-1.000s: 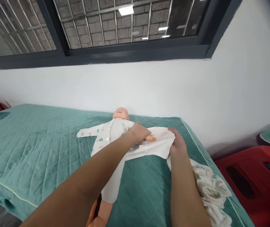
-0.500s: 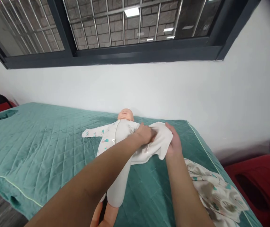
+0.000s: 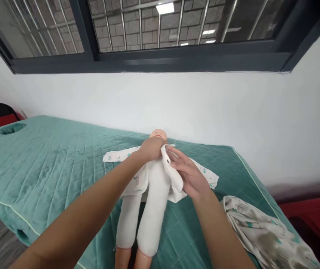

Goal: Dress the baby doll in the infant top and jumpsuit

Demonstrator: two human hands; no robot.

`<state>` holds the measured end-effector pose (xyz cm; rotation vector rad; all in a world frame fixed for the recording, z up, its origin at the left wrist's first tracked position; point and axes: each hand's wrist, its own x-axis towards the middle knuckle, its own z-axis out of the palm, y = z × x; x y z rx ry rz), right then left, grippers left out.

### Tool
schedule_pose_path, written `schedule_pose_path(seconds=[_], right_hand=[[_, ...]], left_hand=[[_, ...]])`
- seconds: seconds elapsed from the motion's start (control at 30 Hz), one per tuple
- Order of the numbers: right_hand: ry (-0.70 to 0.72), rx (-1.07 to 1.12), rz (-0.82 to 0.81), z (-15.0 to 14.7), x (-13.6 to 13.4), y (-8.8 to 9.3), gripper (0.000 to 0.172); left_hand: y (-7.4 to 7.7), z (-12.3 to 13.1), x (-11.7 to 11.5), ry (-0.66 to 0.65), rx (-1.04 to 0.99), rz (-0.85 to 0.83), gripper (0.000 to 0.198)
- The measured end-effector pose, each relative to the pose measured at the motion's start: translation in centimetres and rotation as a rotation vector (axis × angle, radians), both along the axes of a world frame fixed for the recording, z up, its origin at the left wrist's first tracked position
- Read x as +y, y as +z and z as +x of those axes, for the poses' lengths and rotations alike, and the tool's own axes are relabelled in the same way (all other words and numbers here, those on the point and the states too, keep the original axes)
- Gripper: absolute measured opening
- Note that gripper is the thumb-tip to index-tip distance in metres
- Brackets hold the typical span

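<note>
Head view: the table (image 3: pixel 50 164), under a teal quilted cover, runs along the white wall. On it the doll (image 3: pixel 153 201) lies on its back in a white sleepsuit, head toward the wall and legs toward me. A printed baby jacket (image 3: pixel 115 157) is spread beneath it, sleeves out to both sides. A crumpled printed cloth (image 3: pixel 261 231) lies near the table's right edge. My left hand (image 3: pixel 149 148) is clenched on the jacket's front just below the doll's chin. My right hand (image 3: pixel 192 177) pinches the other front flap between thumb and fingers.
</note>
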<state>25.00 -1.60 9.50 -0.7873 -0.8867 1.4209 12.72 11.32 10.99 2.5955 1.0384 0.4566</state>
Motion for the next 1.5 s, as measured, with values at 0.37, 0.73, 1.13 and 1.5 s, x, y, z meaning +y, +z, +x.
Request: schedule_pose_path(seconds=[0.37,0.73,1.13,1.5], right_hand=[[0.152,-0.469,0.097,-1.7,0.5,-1.6,0.038],[-0.576,-0.469,0.282,-1.6,1.9,-4.2,0.01],[-0.6,-0.587,0.249,-2.2,0.2,-5.9,0.017],[-0.559,-0.756,-0.017,-1.9,-9.2,-9.6,0.03]], left_hand=[[-2.7,-2.7,-0.4,0.114,-0.709,-0.494,0.043],[-6.5,-5.9,-1.8,0.302,-1.128,-0.379,0.019],[-11.9,-14.2,-8.4,0.41,-0.598,-0.191,0.024],[-12.0,-16.0,-12.3,0.292,-0.263,-0.068,0.021]])
